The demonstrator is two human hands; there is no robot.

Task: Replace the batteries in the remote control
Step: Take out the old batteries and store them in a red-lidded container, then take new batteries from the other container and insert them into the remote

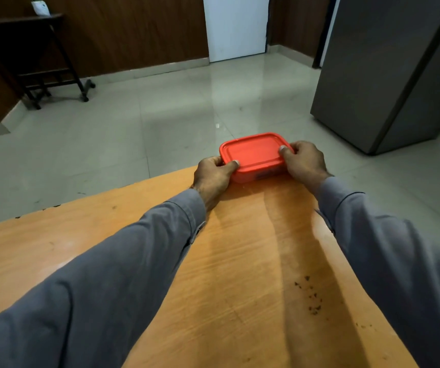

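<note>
Red lidded plastic container (253, 155) sits at the desk (240, 261) far edge. Left hand (213, 176) and right hand (305, 162) grip its opposite ends, thumbs on the lid.

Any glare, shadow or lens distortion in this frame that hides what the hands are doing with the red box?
Head view: wide-angle bend stretches the sleeves and tilts the grey cabinet; glare streaks the floor tiles; arm shadows darken the wooden table. The left hand, right hand and red box stay sharp and readable.
</note>
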